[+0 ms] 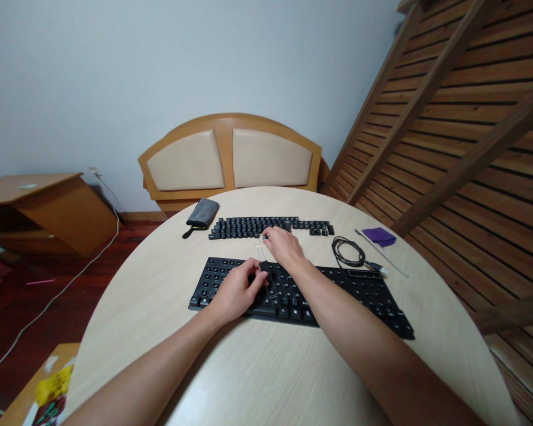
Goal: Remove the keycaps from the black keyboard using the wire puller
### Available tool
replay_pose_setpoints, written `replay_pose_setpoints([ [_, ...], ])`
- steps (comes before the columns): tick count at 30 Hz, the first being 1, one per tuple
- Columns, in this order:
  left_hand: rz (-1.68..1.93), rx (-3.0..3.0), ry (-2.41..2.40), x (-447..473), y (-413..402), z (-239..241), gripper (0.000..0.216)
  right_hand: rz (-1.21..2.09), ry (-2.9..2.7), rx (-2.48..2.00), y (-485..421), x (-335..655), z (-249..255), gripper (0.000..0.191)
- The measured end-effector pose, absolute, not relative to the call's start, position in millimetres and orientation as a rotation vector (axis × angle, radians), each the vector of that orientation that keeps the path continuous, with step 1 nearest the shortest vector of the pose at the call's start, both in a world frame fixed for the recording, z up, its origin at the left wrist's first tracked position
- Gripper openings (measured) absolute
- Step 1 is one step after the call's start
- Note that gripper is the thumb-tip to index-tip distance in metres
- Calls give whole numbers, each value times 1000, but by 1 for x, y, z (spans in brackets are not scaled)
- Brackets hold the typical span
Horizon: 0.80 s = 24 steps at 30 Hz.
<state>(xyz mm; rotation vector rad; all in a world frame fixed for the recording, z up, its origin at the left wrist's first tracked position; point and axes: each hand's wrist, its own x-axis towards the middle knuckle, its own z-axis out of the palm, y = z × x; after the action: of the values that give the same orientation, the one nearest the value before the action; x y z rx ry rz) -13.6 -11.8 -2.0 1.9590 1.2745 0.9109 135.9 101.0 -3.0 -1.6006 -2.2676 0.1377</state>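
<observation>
A black keyboard (pixel 199 299) lies across the table, many of its key positions bare and some caps still fitted along the lower middle. Over it, my left hand (pixel 238 291) is closed on a wire keycap puller (pixel 265 267) with a black handle, its thin wire loops pointing away from me. My right hand (pixel 284 245) reaches past the keyboard, thumb and fingers pinching a small black keycap (pixel 265 237). That keycap is at the near edge of the rows of loose keycaps (pixel 240 227), laid out behind the keyboard. The fingers partly hide those rows.
A grey pouch (pixel 203 214) rests at the back left of the round table (pixel 128 296). On the right are a coiled black cable (pixel 349 252), a purple cloth (pixel 379 236) and a thin rod (pixel 384 254). Behind stands a padded wooden headboard (pixel 227 155).
</observation>
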Motion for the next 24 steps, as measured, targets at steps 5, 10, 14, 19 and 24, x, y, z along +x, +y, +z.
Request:
replay_pose_setpoints([
  [5,903,1958,1281,-13,-12,-3,13,141,-2265,-1629,102,136,-6,26],
  [10,907,1953,1275,-13,-11,-3,12,152,-2246,-1648,108,134,-6,30],
  [14,901,1944,1274,-13,-11,-3,13,164,-2241,-1647,111,132,-7,31],
  [19,898,1952,1272,-13,-12,-4,14,171,-2243,-1628,112,131,-8,32],
  [24,895,1945,1276,-13,-11,-5,15,177,-2249,-1617,113,131,-8,33],
])
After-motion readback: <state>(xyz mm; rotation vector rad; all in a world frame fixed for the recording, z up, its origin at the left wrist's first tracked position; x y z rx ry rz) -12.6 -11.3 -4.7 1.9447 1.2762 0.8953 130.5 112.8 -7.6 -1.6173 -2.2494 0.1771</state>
